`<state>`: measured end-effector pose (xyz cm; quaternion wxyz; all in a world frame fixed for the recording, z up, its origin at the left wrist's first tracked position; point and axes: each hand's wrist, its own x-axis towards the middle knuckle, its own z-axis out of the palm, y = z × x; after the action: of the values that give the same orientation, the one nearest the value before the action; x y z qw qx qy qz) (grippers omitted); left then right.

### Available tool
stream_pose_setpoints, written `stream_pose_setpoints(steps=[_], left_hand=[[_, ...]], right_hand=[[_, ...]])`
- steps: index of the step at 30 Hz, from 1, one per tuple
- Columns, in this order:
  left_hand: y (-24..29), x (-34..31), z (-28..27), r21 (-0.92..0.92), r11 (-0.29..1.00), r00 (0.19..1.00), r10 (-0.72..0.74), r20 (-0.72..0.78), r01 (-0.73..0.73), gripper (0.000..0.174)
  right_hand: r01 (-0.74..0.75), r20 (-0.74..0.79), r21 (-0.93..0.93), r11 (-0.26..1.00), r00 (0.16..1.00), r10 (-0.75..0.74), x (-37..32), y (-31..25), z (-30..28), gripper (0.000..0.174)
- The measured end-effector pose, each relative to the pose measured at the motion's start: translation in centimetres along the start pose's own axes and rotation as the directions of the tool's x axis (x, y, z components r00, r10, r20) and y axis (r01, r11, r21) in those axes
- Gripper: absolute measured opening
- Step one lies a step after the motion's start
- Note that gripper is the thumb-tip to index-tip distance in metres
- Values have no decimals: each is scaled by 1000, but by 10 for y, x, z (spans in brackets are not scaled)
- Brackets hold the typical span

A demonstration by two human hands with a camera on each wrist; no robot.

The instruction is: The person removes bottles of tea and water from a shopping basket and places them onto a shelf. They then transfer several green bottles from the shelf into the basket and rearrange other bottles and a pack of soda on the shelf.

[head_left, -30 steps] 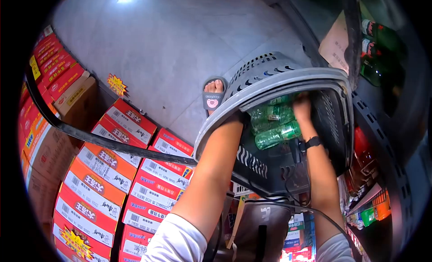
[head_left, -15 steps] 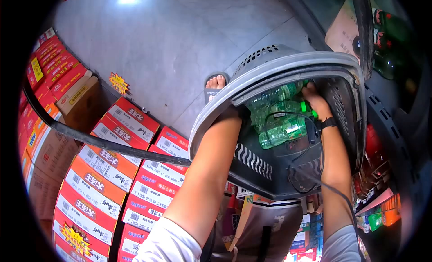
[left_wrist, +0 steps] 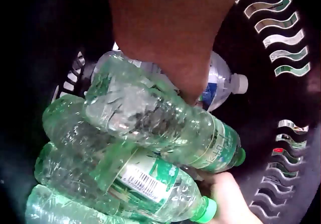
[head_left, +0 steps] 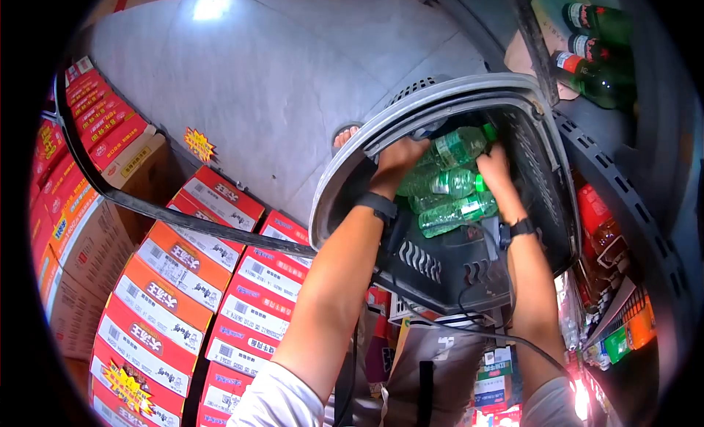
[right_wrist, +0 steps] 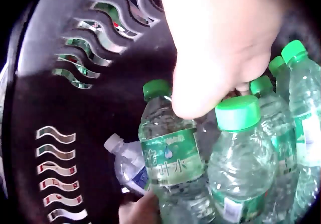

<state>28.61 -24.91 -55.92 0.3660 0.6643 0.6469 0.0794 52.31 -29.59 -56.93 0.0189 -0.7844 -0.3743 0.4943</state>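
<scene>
A dark slotted plastic basket (head_left: 345, 185) with a grey rim holds several clear water bottles (head_left: 458, 147) with green caps and green labels. My left hand (head_left: 402, 157) reaches in and grips the base end of the top bottle (left_wrist: 150, 118), fingers curled over it. My right hand (head_left: 493, 166) is at the cap ends, its fingers closing round the neck of a green-capped bottle (right_wrist: 168, 148). A smaller bottle with a white cap and blue label (left_wrist: 223, 81) lies under the pile. Both wrists wear black bands.
Stacks of red and orange cartons (head_left: 176, 273) fill the left side. Grey tiled floor (head_left: 279, 67) lies beyond the basket, with a sandalled foot (head_left: 345, 137) at its rim. Dark green glass bottles (head_left: 594, 75) lie on a shelf at the upper right. Cables hang below the basket.
My left hand, hidden behind the basket's side before, has come inside the basket onto the bottles. The right hand stays at the cap ends.
</scene>
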Motion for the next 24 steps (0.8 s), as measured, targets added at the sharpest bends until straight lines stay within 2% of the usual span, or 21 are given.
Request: stream_pose_setpoints(steps=[3,6,8,9,12,15,16,17,18,19,21,22,24], left_hand=[[15,-3,-7,-159,952,965,-260,26,260,59],[32,-8,-15,-217,925,941,-334,-64,313,60],[33,-13,-11,-229,938,932,-305,-194,259,63],[27,-16,-7,-170,962,945,-247,-214,213,67],[28,-16,-9,-159,975,940,-193,-281,153,66],[8,-23,11,95,995,895,75,-441,-36,67],[9,-30,14,73,995,923,-28,-384,61,68],[14,-29,8,54,993,911,-72,-406,103,69],[15,-30,9,-104,970,911,-244,-332,221,69],[22,-33,3,-84,945,900,-326,-290,315,68],[25,-33,-5,-95,939,898,-343,-273,330,67],[26,-34,-8,-96,933,895,-360,-264,347,66],[29,-34,-14,-130,947,901,-319,-295,293,68]], right_hand=[[65,-241,117,991,970,-35,-40,-27,-4,44],[81,-382,199,977,924,2,-72,-51,-5,38],[50,-413,209,977,910,41,-88,-68,-5,37],[40,-429,214,976,901,57,-93,-76,-4,36],[59,-504,147,987,863,24,-104,-82,4,37],[54,-540,159,986,841,41,-117,-87,9,38],[65,-569,180,982,821,50,-119,-85,11,39],[99,-609,144,985,793,9,-118,-81,10,38],[130,-641,107,986,767,-31,-117,-78,9,37],[142,-653,125,982,757,-26,-118,-79,5,36],[151,-643,203,967,766,15,-117,-87,-8,32],[169,-663,177,969,748,-9,-118,-89,-13,31],[200,-649,182,963,760,-35,-122,-82,-14,30]])
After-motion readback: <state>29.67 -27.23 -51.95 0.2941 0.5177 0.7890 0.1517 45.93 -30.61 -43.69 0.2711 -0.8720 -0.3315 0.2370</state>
